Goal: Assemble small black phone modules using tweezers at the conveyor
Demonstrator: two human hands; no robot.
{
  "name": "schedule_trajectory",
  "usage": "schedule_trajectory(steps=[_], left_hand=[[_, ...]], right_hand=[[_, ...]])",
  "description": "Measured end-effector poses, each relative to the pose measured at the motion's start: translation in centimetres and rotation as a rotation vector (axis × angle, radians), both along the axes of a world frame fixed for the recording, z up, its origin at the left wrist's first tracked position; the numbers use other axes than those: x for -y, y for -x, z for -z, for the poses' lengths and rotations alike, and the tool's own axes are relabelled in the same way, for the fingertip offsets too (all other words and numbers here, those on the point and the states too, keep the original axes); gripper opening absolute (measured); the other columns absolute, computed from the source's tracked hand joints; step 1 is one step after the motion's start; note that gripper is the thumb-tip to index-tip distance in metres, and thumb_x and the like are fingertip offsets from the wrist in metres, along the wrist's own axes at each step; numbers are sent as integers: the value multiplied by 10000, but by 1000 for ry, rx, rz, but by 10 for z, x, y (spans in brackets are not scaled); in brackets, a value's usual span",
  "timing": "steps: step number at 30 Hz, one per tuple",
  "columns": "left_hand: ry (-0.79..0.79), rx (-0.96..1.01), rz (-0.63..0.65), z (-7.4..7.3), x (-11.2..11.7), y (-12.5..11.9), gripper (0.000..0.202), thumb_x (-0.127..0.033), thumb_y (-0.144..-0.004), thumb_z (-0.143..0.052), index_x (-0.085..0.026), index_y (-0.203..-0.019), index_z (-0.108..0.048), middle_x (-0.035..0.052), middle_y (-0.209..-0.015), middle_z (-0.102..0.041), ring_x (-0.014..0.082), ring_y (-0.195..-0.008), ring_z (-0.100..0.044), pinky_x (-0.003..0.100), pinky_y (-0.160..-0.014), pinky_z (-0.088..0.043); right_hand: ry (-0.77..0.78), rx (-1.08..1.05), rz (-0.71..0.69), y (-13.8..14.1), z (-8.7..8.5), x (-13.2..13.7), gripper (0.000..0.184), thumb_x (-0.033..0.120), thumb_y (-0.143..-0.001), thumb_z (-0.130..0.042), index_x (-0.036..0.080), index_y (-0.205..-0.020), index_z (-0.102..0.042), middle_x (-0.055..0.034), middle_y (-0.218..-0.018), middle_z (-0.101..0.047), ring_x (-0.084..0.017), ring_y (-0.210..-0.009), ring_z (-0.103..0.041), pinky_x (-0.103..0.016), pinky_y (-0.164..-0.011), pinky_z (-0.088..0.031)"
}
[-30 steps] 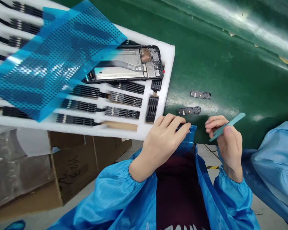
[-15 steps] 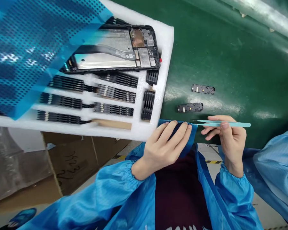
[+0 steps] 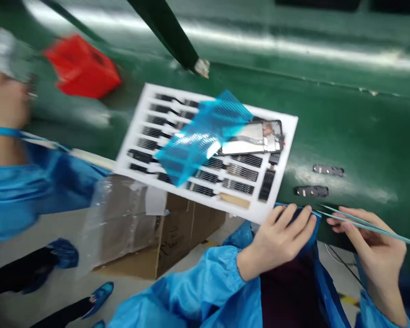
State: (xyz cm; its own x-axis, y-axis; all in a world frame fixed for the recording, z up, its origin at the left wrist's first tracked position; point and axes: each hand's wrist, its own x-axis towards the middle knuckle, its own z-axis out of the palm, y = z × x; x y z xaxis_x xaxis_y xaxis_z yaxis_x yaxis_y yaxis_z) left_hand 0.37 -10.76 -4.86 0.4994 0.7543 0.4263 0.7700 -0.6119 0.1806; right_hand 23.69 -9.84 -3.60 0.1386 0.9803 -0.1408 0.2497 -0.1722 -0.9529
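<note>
Your right hand (image 3: 379,248) pinches tweezers (image 3: 379,231); your left hand (image 3: 280,241), grip unclear, covers film (image 3: 315,229), likely limp, best edge-held

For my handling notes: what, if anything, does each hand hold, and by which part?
The right hand holds tweezers around the middle of their length. The left hand lies over blue film; a grip cannot be confirmed.

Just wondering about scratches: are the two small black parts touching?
Apart. The head view shows green table between the upper black part and the lower black part.
</note>
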Motion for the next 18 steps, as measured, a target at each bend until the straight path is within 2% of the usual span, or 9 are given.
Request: schedule_trajectory(steps=[3, 5, 8, 11, 14, 18], left_hand=[[22, 35, -32, 3, -1, -4, 220, -179, -1103, -667, -211, -1263, -815, 38, -1388, -821, 254, -1224, -720, 431, -1134, -557], [59, 76, -60, 3, -1, -7, 219, -151, -1095, -672, -201, -1263, -803, 51, -1354, -821, 255, -1214, -725, 440, -1147, -550], [117, 120, -104, 2, 0, -9, 269, -110, -1084, -662, -177, -1320, -771, 91, -1312, -813, 277, -1190, -731, 443, -1081, -571], [152, 134, -94, 1, -2, -7, 295, -94, -1085, -646, -151, -1357, -742, 108, -1264, -811, 307, -1166, -724, 462, -1027, -584], [141, 184, -81, 0, -4, -5, 264, -77, -1086, -634, -151, -1315, -743, 108, -1202, -811, 307, -1131, -720, 456, -975, -593], [165, 254, -87, -4, -6, -6, 204, -52, -1086, -634, -171, -1210, -745, 77, -1095, -797, 257, -1009, -720, 408, -902, -582]], right_hand=[[-42, -10, -22, -3, 12, 0, 223, 310, -935, -903, 247, -1148, -883, -86, -1003, -852, -269, -789, -868, -344, -692, -778], [-63, -40, -42, -2, 15, -2, 218, 303, -937, -899, 249, -1148, -885, -84, -998, -853, -263, -784, -869, -325, -686, -773], [-74, -98, -55, 3, 15, -4, 190, 307, -961, -874, 241, -1138, -886, -86, -986, -851, -252, -795, -869, -304, -673, -761], [-78, -143, -44, 7, 12, -6, 178, 332, -985, -851, 221, -1120, -878, -93, -977, -846, -247, -810, -867, -304, -661, -751], [-77, -176, -30, 10, 10, -7, 186, 361, -998, -840, 210, -1104, -864, -94, -975, -845, -245, -807, -867, -308, -656, -746], [-66, -229, -17, 10, 8, -6, 179, 354, -1003, -835, 208, -1104, -855, -88, -958, -851, -250, -813, -873, -311, -657, -745]])
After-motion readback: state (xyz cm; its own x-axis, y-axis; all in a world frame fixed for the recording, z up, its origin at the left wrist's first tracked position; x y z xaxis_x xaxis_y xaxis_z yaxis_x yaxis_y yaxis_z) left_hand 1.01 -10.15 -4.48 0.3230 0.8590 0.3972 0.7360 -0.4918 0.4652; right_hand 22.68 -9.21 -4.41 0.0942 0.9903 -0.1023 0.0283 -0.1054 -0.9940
